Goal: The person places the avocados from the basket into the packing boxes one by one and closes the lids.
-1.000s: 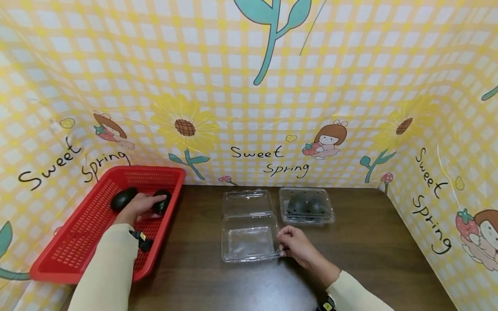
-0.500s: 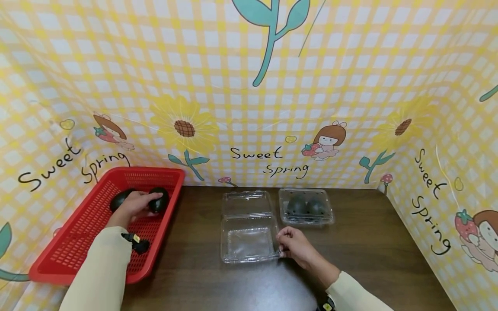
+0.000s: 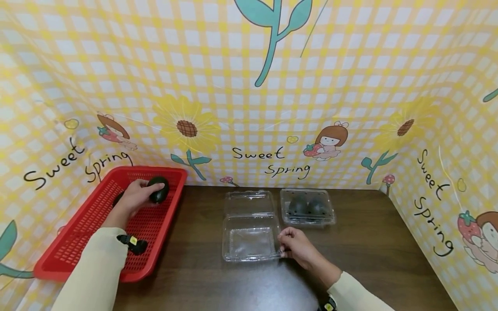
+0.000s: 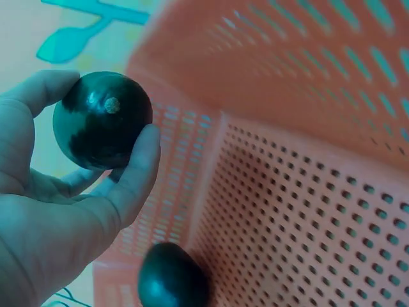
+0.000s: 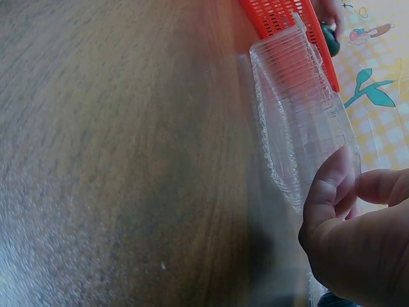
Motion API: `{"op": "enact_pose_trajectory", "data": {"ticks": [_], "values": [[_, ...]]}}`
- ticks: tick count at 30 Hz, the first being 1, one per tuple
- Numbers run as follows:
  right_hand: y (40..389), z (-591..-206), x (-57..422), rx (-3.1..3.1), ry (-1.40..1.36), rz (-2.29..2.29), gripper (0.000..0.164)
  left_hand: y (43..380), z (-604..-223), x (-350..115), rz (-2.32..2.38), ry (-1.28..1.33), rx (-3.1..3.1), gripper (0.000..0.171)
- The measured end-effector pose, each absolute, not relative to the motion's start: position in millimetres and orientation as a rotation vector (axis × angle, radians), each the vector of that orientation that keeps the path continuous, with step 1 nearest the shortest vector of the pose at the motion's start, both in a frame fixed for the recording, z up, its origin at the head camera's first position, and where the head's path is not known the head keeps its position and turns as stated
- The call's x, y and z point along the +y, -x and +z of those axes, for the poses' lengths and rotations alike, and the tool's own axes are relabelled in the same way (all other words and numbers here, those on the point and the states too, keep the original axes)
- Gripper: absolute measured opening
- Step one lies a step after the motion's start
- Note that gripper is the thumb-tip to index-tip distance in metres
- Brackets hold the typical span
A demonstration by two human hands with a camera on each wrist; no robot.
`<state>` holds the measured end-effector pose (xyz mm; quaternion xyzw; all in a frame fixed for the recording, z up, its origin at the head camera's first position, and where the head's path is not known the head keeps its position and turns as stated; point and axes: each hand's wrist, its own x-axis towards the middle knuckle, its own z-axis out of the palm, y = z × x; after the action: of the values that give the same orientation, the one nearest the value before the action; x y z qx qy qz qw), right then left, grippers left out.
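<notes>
Dark avocado (image 3: 158, 190) and open clear clamshell box (image 3: 250, 225).
The avocado, round and near-black with its stem scar showing, is held above the red basket (image 3: 93, 224). The empty box lies on the table with its lid folded back flat, 1 corner pinched.

The avocado (image 3: 158, 190) in the left hand (image 3: 134, 199) is very dark green, near black, with a small tan stem scar; a second avocado (image 4: 171, 280) is the same dark shade. The perforated basket (image 3: 78, 242) at the worktop's left edge is bright red. The open clamshell box (image 3: 249, 233) is clear plastic, as is the closed box (image 3: 308, 207) holding dark fruit. The worktop (image 3: 373, 259) is dark brown woodgrain. The backdrop (image 3: 350, 77) is yellow-and-white gingham with sunflowers and teal stems. Both sleeves are cream.
</notes>
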<state>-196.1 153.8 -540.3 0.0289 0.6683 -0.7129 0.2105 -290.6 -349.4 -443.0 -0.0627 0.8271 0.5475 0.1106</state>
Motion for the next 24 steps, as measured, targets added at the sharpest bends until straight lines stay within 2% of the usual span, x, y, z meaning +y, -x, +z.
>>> {"op": "enact_pose_trajectory", "data": {"ticks": [9,17,24], "values": [[194.9,-543.0,154.4,1.856,-0.075,-1.978,0.005,283.2,-422.3,-320.7,1.643,0.106,2.525,0.075],[195.7,-541.5,153.4,1.864,-0.089,-1.973,0.004,280.0,-408.3,-288.1,1.618,0.057,2.556,0.064],[196.7,-541.5,153.4,1.865,-0.093,-1.971,0.005,274.4,-407.1,-264.3,1.581,-0.012,2.559,0.071]]}}
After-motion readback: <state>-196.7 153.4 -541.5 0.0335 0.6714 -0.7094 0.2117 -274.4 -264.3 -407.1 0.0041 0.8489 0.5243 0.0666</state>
